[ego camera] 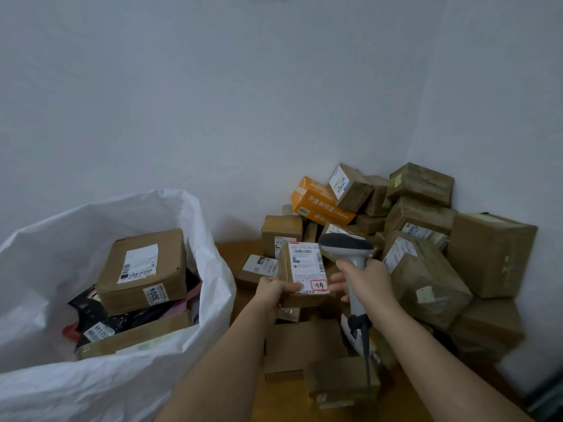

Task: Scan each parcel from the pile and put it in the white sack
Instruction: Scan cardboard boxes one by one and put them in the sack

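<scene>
We read "3004" on a sticker [155, 295] on the box [143, 269] inside the white sack [45, 391]; right of it, the orange box [320, 202] shows "开盒".

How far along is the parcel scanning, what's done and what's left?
Done: several parcels already lie in the white sack, a brown box on top. In hand: the left hand holds a small parcel label-up while the right hand points the scanner at it. Left: that parcel still has to go in the sack, and a large pile remains in the corner.
</scene>
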